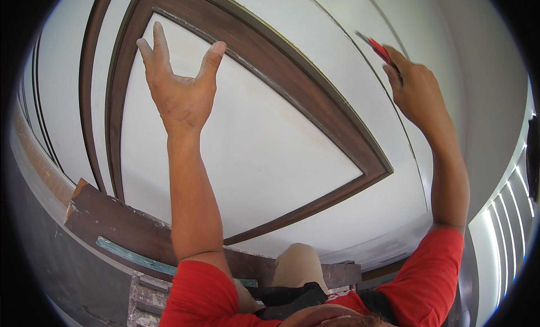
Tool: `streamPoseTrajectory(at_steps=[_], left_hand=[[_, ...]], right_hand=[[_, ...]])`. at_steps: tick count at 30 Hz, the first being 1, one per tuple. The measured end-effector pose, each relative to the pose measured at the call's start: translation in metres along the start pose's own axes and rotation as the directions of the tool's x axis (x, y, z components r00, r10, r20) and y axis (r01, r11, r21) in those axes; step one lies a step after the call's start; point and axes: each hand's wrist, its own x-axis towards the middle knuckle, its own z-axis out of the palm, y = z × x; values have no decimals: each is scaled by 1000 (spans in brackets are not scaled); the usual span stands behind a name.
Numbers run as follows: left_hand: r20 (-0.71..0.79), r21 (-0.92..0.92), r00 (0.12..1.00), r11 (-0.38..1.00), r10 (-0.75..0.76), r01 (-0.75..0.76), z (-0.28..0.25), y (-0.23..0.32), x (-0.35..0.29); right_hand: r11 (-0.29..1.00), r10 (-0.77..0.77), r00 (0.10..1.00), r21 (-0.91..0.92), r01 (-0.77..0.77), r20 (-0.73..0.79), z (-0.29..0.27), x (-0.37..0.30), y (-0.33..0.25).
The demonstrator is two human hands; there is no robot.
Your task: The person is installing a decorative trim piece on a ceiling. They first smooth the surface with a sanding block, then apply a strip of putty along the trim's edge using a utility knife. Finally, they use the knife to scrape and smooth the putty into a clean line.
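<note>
Overhead, my left hand is spread open, fingers and thumb apart, with its fingertips touching the white ceiling panel just inside the dark brown wooden trim that frames it. My right hand is closed around a red-handled tool, which I take to be a cutter or scraper; its tip sits against the white ceiling near a thin seam line, well apart from my left hand.

I judge the main risk to be the blade slipping off the seam and scoring the white surface, since I am reaching high with the arm almost fully stretched. Leaning hard on the panel with the open hand could also leave marks or flex it. My balance looks doubtful too: I seem to stand on something paint-spattered below, only partly visible.

Around me, a brown board with a greenish strip runs along the lower left wall, more dark curved trim lines sweep along the left, and bright light strips glow at the right. Nothing lies between either hand and the ceiling.
</note>
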Motion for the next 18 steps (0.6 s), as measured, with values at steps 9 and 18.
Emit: streamPoseTrajectory(at_steps=[9, 18], left_hand=[[-12, -118, 999, 992, 34, -35, 6, 24, -10], [2, -103, 999, 994, 40, -39, 10, 33, -15]], right_hand=[[988, -43, 996, 142, 54, -82, 24, 59, -33], [987, -84, 993, 131, 95, -87, 34, 67, -34]])
